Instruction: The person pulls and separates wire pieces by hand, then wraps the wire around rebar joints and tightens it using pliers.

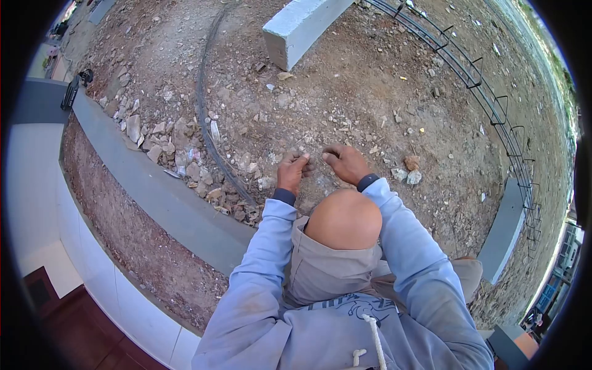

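Observation:
Just in front of my bare knee point(345, 219), both hands are held close together over the rubble-strewn ground point(345, 114), with a small gap between them. The fingers of my left hand point(295, 171) are curled, thumb pressed against them; anything held there is too small to make out. Curled in the same way, my right hand point(346, 163) has its thumb and forefinger together, and I cannot make out anything in its pinch. A dark curved bar point(203, 111) lies on the soil left of my left hand.
A concrete post point(302, 31) lies ahead, another point(502, 228) at the right beside a long rebar cage point(487, 92). Broken stones point(179, 132) line a low grey kerb point(142, 179) on the left. A brown rock point(412, 162) sits right of my hands.

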### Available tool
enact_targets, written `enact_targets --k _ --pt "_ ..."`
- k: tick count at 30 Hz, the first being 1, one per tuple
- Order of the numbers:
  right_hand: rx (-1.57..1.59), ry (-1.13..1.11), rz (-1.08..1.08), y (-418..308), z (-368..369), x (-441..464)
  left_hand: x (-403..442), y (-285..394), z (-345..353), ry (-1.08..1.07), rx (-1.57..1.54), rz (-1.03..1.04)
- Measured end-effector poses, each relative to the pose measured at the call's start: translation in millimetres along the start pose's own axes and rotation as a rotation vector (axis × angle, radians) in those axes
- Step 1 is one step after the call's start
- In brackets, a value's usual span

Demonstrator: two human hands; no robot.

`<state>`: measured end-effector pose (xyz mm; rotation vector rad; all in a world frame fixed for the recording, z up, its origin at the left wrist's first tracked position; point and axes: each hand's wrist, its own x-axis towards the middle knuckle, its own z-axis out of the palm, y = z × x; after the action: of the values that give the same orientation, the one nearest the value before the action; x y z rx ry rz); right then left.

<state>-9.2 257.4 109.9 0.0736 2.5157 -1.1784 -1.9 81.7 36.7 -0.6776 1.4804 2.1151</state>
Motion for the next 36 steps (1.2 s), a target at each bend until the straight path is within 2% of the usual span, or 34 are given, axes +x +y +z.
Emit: enact_targets --k 5,8,12,16,17,26,32,36 --pt "-0.03 -0.087 0.077 1.3 19.2 53.2 -1.3 -2.9 16.0 0.032 -0.015 0.011" --pt "0.073 -0.142 0.062 3.7 37.5 79.3 5.2 -6.3 11.4 -0.009 0.019 -0.023" --pt "0.216 -0.302 0.195 -1.7 52.3 101.0 2.8 4.9 8.1 -0.024 0.033 -0.023" --pt "0.341 -0.321 0.182 3.9 51.5 106.2 -3.0 10.4 1.3 -0.056 0.025 -0.04" --pt "0.424 -0.356 0.243 4.6 49.5 106.7 -4.4 11.0 -0.5 -0.071 0.024 -0.049" --pt "0.635 -0.415 0.356 -1.6 28.0 101.7 -3.9 5.4 -8.0 -0.025 -0.091 -0.037" --pt "0.696 -0.388 0.481 -10.2 24.5 91.5 13.1 4.8 -15.6 0.081 -0.407 0.022" --pt "0.65 -0.362 0.428 -9.1 33.6 90.0 19.8 12.8 -13.0 0.076 -0.343 -0.005"
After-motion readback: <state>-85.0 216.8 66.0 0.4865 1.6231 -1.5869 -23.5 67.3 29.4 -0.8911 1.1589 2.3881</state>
